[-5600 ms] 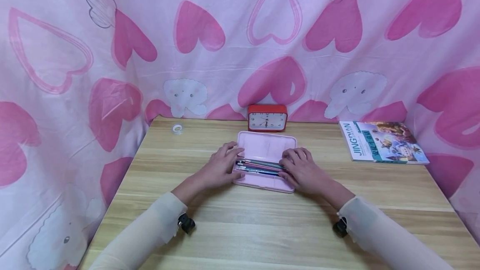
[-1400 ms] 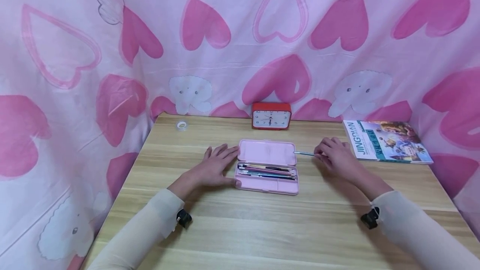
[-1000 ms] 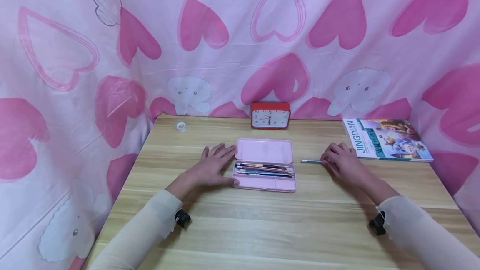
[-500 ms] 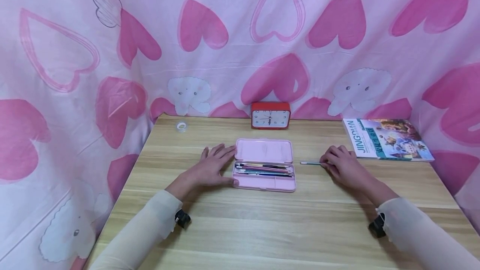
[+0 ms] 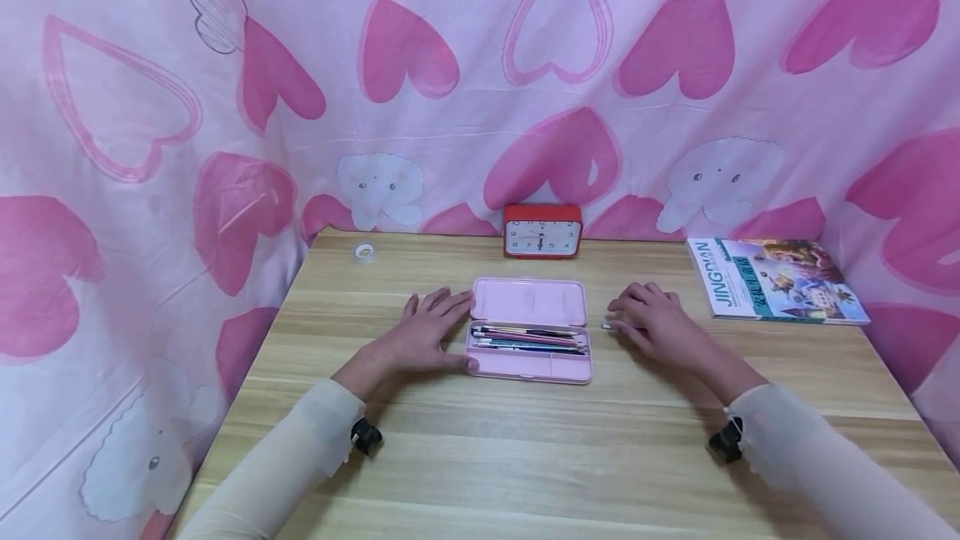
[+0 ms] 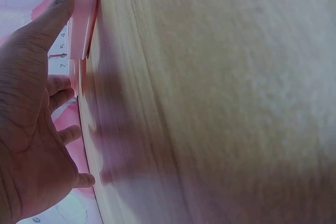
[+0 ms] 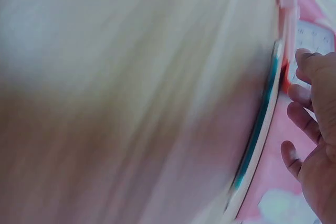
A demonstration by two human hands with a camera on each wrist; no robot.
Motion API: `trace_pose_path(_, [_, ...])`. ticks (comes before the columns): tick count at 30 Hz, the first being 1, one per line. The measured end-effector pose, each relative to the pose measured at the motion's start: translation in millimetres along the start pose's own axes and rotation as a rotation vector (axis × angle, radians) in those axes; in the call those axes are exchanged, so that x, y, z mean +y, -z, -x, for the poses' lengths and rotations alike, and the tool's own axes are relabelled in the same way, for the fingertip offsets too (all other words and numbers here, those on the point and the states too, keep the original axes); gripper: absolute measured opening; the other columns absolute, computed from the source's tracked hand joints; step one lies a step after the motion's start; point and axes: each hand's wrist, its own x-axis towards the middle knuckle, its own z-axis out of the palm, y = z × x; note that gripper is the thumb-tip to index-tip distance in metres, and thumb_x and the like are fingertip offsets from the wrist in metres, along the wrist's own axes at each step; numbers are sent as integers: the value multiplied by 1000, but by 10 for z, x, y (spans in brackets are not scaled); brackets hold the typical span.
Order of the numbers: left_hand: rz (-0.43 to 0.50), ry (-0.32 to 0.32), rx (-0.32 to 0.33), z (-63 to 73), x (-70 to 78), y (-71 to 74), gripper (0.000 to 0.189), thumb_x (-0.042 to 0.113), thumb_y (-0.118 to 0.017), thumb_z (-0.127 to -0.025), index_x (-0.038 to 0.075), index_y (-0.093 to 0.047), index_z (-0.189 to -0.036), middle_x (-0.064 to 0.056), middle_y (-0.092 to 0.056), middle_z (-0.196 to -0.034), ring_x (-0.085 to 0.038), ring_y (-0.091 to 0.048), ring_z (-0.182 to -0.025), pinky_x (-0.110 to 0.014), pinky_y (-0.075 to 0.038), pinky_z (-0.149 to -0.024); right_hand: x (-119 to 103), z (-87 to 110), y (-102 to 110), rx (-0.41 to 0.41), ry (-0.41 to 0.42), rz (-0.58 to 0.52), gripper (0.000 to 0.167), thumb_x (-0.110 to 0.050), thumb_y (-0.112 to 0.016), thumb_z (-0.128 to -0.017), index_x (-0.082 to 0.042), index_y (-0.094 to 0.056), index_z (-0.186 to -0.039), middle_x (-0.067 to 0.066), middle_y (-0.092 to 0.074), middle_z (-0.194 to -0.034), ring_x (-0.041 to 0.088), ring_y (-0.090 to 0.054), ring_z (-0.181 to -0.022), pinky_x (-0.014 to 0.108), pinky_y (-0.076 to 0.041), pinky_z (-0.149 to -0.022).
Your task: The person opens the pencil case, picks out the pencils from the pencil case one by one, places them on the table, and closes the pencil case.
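Note:
An open pink pencil case [image 5: 506, 366] lies at the table's middle, its lid [image 5: 528, 301] folded back and several pencils [image 5: 528, 342] inside. My left hand [image 5: 420, 342] rests against the case's left side, thumb at the near corner and straight fingers by the lid. In the left wrist view the thumb touches the case wall [image 6: 83, 14]. To the right of the case, my right hand [image 5: 658, 330] is over a teal pencil, mostly hidden in the head view. The right wrist view shows that pencil [image 7: 261, 119] lying on the table, apart from the loosely bent fingers.
A red alarm clock [image 5: 542, 232] stands behind the case. At the back left lies a small roll of tape [image 5: 364, 252]. A magazine [image 5: 776, 280] lies at the back right. A pink heart-patterned curtain [image 5: 420, 132] closes off the table's far side.
My right hand took a teal pencil out of the case to the right, laid it on the table and let go. It has since shifted left over it. The left hand stays at the case.

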Motion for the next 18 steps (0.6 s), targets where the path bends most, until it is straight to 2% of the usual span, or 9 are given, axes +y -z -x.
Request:
trace_pose_path(5, [6,-3,-5,-10,-14,-12,119,89,-69,-86,32,-21,-179,10,-16,-188,-33,-3,-176,-80,1,-135,-256,-197,-48,-11,68,-6,28,-26,-78,-105,-18,-81,-131,6,-70,-136,31,-56,-128,62,-49,-106])
trace_pose_path(12, [19,0,-9,-4,-11,0,119,88,-69,-86,32,-21,-179,10,-16,-188,-33,-3,-176,-80,2,-135,-624,-438,-186,-49,93,-85,30,-31,-80,-104,-21,-79,-132,1,-70,-132,25,-55,-126,56,-46,-109])
trace_pose_path(18, [20,5,-9,-2,-19,-8,119,89,-69,-85,34,-20,-179,11,-16,-187,-32,-3,-176,-79,1,-136,-845,-562,-321,-60,190,-93,26,-32,-81,-103,-25,-81,-128,-2,-69,-126,22,-54,-121,53,-44,-105])
